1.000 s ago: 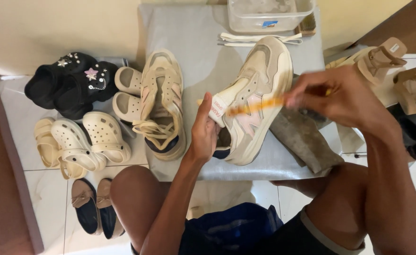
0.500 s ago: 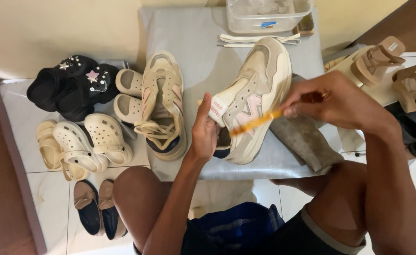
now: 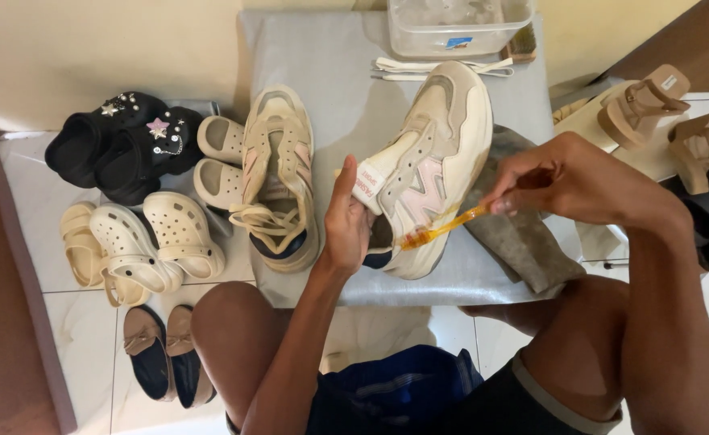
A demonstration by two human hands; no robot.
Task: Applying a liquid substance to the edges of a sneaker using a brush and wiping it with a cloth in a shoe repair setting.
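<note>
Toothbrush (image 3: 443,229) head hidden against sneaker (image 3: 431,173)

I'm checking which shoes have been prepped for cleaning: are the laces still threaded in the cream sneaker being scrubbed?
No: the cream-and-pink sneaker shows bare eyelets, and loose white laces lie on the grey table beyond it.

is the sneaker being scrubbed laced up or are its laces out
Laces out: the sneaker in the left hand shows empty eyelets, and white laces lie loose behind it.

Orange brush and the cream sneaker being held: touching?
Touching. Head view: the right hand holds the orange brush, its far end pressed against the cream sneaker's side near the heel, no gap visible; the left hand steadies the sneaker.
</note>
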